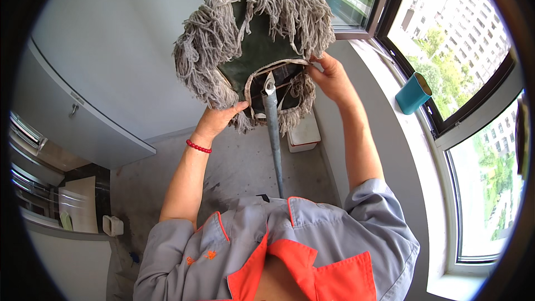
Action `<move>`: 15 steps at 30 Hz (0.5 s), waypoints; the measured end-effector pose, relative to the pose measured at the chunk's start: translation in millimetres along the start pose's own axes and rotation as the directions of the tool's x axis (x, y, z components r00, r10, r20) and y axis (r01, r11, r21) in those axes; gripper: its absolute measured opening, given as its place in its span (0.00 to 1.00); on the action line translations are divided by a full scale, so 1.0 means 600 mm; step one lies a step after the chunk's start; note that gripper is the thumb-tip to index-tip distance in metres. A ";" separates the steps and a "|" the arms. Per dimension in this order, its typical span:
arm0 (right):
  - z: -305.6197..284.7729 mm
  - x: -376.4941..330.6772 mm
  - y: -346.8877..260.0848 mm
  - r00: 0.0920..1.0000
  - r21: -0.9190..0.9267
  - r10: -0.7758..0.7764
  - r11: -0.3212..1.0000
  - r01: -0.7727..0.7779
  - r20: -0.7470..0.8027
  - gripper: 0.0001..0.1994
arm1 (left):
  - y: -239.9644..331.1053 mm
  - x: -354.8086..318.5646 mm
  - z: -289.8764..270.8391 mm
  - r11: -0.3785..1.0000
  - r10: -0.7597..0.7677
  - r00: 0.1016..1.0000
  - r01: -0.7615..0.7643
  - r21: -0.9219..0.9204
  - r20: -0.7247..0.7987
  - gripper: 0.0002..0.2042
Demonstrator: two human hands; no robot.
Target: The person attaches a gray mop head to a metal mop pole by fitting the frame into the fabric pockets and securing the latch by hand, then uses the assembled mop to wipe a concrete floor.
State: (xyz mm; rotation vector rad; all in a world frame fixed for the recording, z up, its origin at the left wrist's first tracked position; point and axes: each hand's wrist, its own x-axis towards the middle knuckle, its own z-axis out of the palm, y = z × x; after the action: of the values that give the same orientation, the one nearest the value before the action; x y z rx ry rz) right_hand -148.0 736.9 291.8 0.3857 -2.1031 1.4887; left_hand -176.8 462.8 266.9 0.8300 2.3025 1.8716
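A large dust mop head [245,67] with thick grey yarn fringe and a dark green backing is raised in front of me. Its pale-edged pocket opening gapes, and part of a metal frame shows inside. From the frame a grey mop handle [273,134] runs down toward my chest. My left hand [218,120], below a red bead bracelet, is closed on the lower left edge of the mop head, its thumb beside the opening. At the opening's right end, my right hand [330,77] pinches the cover's edge. Yarn hides some of the fingers of both hands.
On the white windowsill [398,134] to the right stands a teal cup-like container [413,93]. An open window sash [340,0] juts in at the top. A white box [304,136] sits on the grey floor by the wall. A grey cabinet door [72,117] is at left.
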 end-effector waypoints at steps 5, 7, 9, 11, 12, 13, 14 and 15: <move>0.036 -0.003 0.026 0.914 0.320 0.338 0.911 -0.259 -0.224 0.04 | -0.026 -0.003 0.004 0.987 -0.100 0.993 0.108 -0.121 0.066 0.18; 0.031 0.002 0.026 0.919 0.279 0.362 0.908 -0.311 -0.155 0.04 | -0.023 -0.004 0.003 0.998 -0.023 0.997 0.028 -0.061 0.076 0.20; 0.025 0.009 0.034 0.942 0.124 0.304 0.950 -0.288 -0.140 0.04 | -0.019 -0.001 0.003 0.999 0.005 0.998 -0.003 -0.032 0.060 0.21; 0.023 0.005 0.038 0.966 -0.002 0.226 0.974 -0.228 -0.125 0.04 | -0.001 0.000 0.007 0.999 -0.023 0.998 0.025 -0.043 0.056 0.22; 0.026 0.004 0.037 0.976 -0.062 0.186 0.979 -0.193 -0.110 0.05 | -0.005 0.000 0.005 1.000 -0.017 0.999 0.016 0.008 0.038 0.23; 0.027 0.001 0.036 0.994 -0.218 0.053 0.973 -0.072 -0.093 0.07 | -0.014 0.001 0.002 0.998 -0.010 1.000 0.008 0.059 0.021 0.23; 0.031 -0.005 0.035 0.992 -0.344 0.001 0.938 -0.044 -0.125 0.07 | -0.018 0.003 0.000 0.994 -0.002 1.000 0.001 0.110 0.005 0.24; 0.036 -0.014 0.036 0.987 -0.467 -0.054 0.884 -0.022 -0.149 0.08 | -0.011 0.007 0.009 0.995 0.088 0.993 -0.084 0.051 -0.082 0.20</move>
State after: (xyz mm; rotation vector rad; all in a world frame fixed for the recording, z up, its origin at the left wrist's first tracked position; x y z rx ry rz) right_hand -157.6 723.6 264.4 0.0964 -2.2296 0.9151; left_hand -180.7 468.8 260.2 0.8864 2.4069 1.9284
